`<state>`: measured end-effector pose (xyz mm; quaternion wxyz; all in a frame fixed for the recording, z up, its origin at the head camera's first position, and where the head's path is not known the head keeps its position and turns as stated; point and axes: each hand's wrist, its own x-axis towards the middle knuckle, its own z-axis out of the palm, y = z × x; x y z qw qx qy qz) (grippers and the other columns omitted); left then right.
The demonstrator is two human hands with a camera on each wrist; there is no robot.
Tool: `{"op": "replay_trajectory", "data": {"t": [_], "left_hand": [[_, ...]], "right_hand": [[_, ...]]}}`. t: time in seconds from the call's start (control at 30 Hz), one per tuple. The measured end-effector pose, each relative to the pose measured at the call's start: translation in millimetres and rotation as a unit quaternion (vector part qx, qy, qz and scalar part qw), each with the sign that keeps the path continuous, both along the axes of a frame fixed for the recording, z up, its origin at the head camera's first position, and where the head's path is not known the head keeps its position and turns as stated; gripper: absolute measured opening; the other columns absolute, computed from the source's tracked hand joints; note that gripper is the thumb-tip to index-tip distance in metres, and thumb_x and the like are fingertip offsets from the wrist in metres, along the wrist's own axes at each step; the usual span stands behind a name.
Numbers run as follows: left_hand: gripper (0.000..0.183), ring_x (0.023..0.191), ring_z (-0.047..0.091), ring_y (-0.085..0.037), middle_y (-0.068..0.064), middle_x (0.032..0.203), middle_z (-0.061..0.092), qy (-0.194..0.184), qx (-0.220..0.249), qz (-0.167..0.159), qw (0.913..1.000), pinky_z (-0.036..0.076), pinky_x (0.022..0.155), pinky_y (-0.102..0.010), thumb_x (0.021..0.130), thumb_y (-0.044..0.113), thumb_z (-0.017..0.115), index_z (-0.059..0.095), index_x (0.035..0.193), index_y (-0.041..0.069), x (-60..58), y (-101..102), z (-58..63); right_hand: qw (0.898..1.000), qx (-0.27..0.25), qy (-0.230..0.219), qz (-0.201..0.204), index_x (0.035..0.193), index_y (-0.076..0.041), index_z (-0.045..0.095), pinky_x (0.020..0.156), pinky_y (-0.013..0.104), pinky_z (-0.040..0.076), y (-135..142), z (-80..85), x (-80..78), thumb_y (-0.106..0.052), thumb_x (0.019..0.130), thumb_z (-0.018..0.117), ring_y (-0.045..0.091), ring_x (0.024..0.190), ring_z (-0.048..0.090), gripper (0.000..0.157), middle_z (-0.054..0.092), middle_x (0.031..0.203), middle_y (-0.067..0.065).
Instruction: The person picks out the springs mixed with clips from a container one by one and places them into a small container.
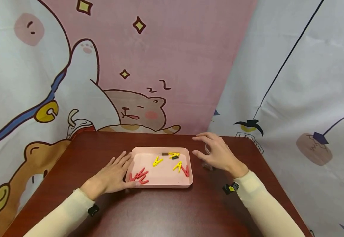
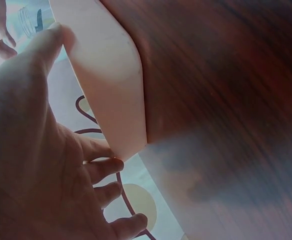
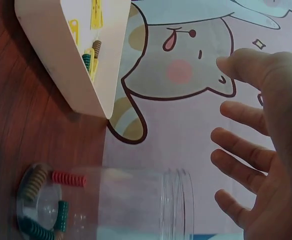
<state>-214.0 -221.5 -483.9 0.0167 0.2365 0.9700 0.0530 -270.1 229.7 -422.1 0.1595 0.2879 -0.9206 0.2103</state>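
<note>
The left hand (image 1: pixel 112 174) lies spread, fingers apart, touching the left end of the pink tray (image 1: pixel 163 177): its thumb reaches the near rim and its fingers sit along the left side and far corner. The right hand (image 1: pixel 217 153) is empty, fingers parted and gently bent, the thumb well away from them, beside the clear jar (image 3: pixel 131 200).

The tray lies between the hands, its long axis running from left hand toward right. The jar stands upright by the right hand, mouth up, with a red spring (image 3: pixel 68 179) and several green and brown ones at its bottom.

Beside the left thumb, red clips (image 1: pixel 142 173) cluster in the tray's near corner. Toward the right hand, a yellow clip (image 1: pixel 178 165) opens its legs toward the person, beside another red clip (image 1: pixel 186 171) with legs pointing away. Farther from both hands, a brown spring (image 1: pixel 165 154) and a dark green spring (image 1: pixel 175 157) lie near the far rim. All rests on a dark wooden bench (image 1: pixel 174 210).
</note>
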Motion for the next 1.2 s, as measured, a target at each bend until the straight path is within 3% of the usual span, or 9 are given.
{"op": "replay_trajectory", "data": {"t": [0.13,0.23,0.73,1.2], "left_hand": [[0.118,0.165,0.023,-0.042,-0.015,0.175,0.033,0.005,0.003,0.001,1.0,0.029,0.127,-0.07,0.086,0.091,0.055,0.039,0.165,0.005,0.5,1,0.5],[0.117,0.165,0.023,-0.042,-0.016,0.175,0.033,0.005,0.004,0.001,1.0,0.029,0.126,-0.07,0.087,0.089,0.057,0.039,0.165,0.004,1.3,1,0.9],[0.115,0.165,0.024,-0.042,-0.016,0.175,0.033,0.0,0.005,0.001,1.0,0.029,0.126,-0.07,0.088,0.086,0.058,0.038,0.165,0.003,2.6,0,2.2],[0.12,0.166,0.021,-0.042,-0.015,0.176,0.03,-0.008,0.007,0.006,0.9999,0.027,0.127,-0.07,0.086,0.092,0.052,0.036,0.167,0.005,2.0,1,1.5]], "right_hand": [[1.0,0.006,-0.003,0.007,0.141,-0.035,0.067,0.114,0.055,0.043,-8,-1.0,-3.5,-0.049,0.095,0.079,0.019,0.129,0.058,0.05,0.062,0.144,-0.01],[1.0,0.013,-0.006,0.014,0.14,-0.034,0.068,0.114,0.057,0.044,-15,-1.5,-6.5,-0.048,0.095,0.079,0.019,0.136,0.057,0.049,0.062,0.144,-0.009],[0.997,0.046,-0.015,0.059,0.136,-0.029,0.073,0.115,0.058,0.046,-46,-4.7,-21.8,-0.042,0.097,0.078,0.021,0.136,0.059,0.041,0.066,0.142,-0.003],[0.993,0.071,-0.039,0.088,0.134,-0.034,0.074,0.11,0.056,0.048,-69,-7.0,-36.0,-0.039,0.096,0.08,0.021,0.135,0.059,0.039,0.065,0.142,-0.003]]}}
